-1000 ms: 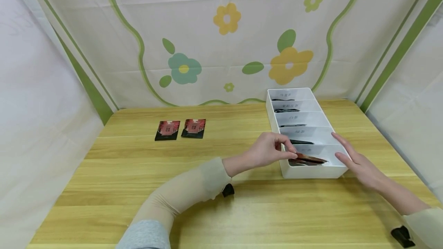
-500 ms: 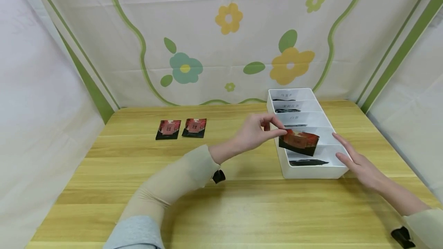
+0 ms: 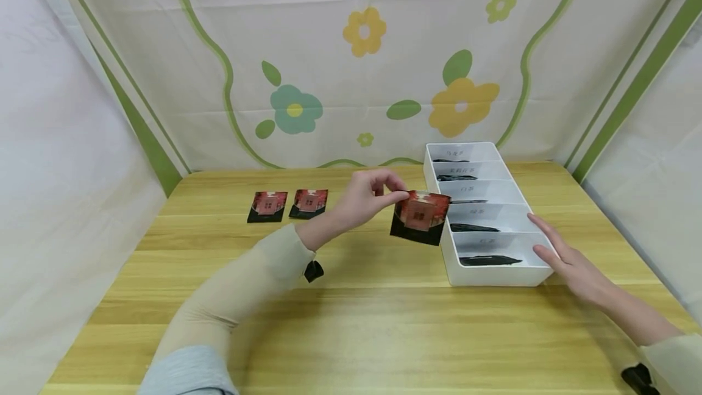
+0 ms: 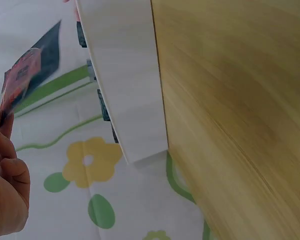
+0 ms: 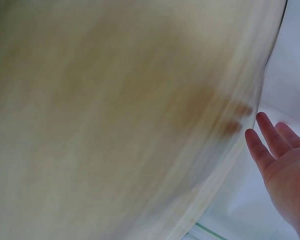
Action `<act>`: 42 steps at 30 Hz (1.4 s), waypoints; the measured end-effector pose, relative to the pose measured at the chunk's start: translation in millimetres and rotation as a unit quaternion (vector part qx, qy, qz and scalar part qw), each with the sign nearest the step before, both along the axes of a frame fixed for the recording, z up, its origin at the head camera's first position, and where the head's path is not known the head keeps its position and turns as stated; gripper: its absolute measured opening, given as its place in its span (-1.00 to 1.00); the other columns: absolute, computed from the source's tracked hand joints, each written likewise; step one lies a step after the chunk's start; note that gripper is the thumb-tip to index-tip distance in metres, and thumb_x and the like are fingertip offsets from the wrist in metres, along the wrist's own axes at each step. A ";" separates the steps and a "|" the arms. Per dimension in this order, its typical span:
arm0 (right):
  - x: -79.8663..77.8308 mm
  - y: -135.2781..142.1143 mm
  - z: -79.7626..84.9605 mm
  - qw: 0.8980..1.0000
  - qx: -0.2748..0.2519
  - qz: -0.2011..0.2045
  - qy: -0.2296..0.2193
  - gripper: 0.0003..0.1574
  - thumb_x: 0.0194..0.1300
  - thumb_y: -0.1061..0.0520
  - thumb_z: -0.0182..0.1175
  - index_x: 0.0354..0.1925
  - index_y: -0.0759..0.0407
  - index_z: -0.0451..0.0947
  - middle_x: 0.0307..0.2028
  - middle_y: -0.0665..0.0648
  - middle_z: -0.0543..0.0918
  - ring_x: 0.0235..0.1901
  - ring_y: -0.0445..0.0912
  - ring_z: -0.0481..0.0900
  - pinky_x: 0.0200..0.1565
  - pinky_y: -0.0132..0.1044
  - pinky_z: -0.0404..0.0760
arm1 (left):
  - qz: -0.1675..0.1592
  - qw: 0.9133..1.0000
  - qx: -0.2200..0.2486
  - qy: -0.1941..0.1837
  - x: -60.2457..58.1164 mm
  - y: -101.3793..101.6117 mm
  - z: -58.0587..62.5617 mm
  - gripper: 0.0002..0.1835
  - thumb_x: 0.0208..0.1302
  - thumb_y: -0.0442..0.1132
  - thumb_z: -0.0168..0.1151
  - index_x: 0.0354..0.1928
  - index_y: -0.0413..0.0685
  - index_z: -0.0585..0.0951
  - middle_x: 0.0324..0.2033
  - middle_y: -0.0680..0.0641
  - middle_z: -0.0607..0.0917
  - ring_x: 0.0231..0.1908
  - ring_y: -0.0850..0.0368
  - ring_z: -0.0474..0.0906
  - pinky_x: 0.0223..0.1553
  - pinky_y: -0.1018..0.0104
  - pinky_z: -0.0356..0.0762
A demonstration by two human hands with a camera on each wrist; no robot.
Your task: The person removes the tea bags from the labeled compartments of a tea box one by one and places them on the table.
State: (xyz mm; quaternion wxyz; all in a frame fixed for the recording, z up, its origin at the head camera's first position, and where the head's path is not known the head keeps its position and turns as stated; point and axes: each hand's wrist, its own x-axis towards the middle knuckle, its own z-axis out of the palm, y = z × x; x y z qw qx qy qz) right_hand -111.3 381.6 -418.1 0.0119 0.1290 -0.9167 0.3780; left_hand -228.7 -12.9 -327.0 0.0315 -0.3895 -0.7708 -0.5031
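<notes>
A red and black tea sachet [image 3: 421, 218] hangs in the air just left of the white divided box [image 3: 499, 277]. My left hand [image 3: 362, 201] pinches its upper left corner between thumb and fingers. From the left wrist view, the sachet [image 4: 27, 75] stands out beyond the fingertips of the left hand [image 4: 10, 195], beside the box's outer wall [image 4: 122, 75]. At the box's right front side rests my right hand [image 3: 576, 272], its fingers extended along the rim. The right wrist view also has this right hand [image 5: 285, 172] with straight fingers.
Two matching sachets, a left one [image 3: 267, 206] and a right one [image 3: 309, 203], lie side by side on the wooden table [image 3: 373, 334]. Labelled box compartments hold dark packets [image 3: 490, 260]. A flowered cloth [image 3: 329, 29] stands behind the table.
My left hand has lifted the sachet out of the front compartment and carried it left, past the box's side. The right hand stays at the box.
</notes>
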 end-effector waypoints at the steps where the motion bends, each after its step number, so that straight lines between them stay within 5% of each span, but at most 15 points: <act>1: 0.2 0.1 -0.2 1.000 0.001 0.000 0.001 -0.26 0.57 0.13 -0.20 0.56 -0.14 -0.22 0.45 0.39 -0.04 0.26 0.47 0.04 0.18 -0.58 -0.16 | 0.002 1.000 -0.005 -0.002 -1.4 -4.1 -2.3 -0.96 0.29 -0.29 0.31 -0.29 -0.08 0.69 -0.40 0.09 0.65 -0.61 0.15 0.30 -0.55 0.36 0.27; 8: 0.8 2.6 -1.9 1.000 0.007 -0.003 0.007 -0.26 0.58 0.12 -0.20 0.56 -0.14 -0.21 0.45 0.37 -0.03 0.35 0.16 0.00 0.17 -0.60 -0.15 | 0.039 0.998 -0.048 -0.002 -14.4 -30.9 -26.1 -0.95 0.31 -0.20 0.29 -0.29 0.02 0.68 -0.43 0.14 0.64 -0.61 0.14 0.32 -0.55 0.33 0.29; 17: 2.4 3.8 -1.4 1.000 0.004 -0.007 0.005 -0.26 0.58 0.13 -0.20 0.56 -0.13 -0.22 0.46 0.38 -0.04 0.29 0.38 0.03 0.17 -0.60 -0.16 | 0.079 0.990 -0.108 -0.039 -31.5 -57.7 -47.4 -0.91 0.36 -0.27 0.23 -0.17 0.04 0.67 -0.29 0.12 0.65 -0.47 0.14 0.46 -0.42 0.27 0.45; 24: 4.6 4.2 -3.1 1.000 0.006 -0.008 0.008 -0.27 0.58 0.13 -0.20 0.56 -0.13 -0.21 0.45 0.37 -0.03 0.35 -0.10 0.00 0.16 -0.61 -0.13 | 0.125 0.980 -0.148 -0.043 -45.2 -70.8 -53.6 -0.88 0.38 -0.28 0.21 -0.10 0.00 0.65 -0.27 0.04 0.64 -0.54 0.10 0.37 -0.52 0.28 0.35; 32: 4.5 5.1 -2.0 1.000 0.007 -0.009 0.006 -0.26 0.58 0.12 -0.20 0.56 -0.15 -0.21 0.45 0.37 -0.02 0.35 0.13 0.02 0.16 -0.60 -0.14 | 0.167 0.971 -0.165 -0.041 -66.4 -75.3 -66.4 -0.89 0.38 -0.24 0.21 -0.13 0.02 0.67 -0.30 0.03 0.66 -0.45 0.12 0.45 -0.41 0.26 0.43; 38: 4.8 5.3 -2.7 1.000 0.005 -0.008 0.003 -0.26 0.58 0.12 -0.20 0.56 -0.15 -0.23 0.46 0.37 -0.04 0.37 0.03 -0.03 0.18 -0.58 -0.16 | 0.188 0.965 -0.173 -0.056 -78.5 -72.9 -72.8 -0.90 0.39 -0.23 0.20 -0.14 0.01 0.66 -0.32 0.02 0.67 -0.39 0.12 0.52 -0.38 0.24 0.48; 42: 3.7 5.4 -1.6 1.000 0.001 -0.009 0.002 -0.26 0.58 0.13 -0.20 0.56 -0.13 -0.22 0.45 0.40 -0.03 0.34 0.27 0.01 0.25 -0.45 -0.14 | 0.204 0.959 -0.185 -0.071 -87.1 -73.5 -78.0 -0.90 0.40 -0.22 0.19 -0.14 -0.02 0.64 -0.30 -0.01 0.66 -0.34 0.10 0.54 -0.41 0.24 0.46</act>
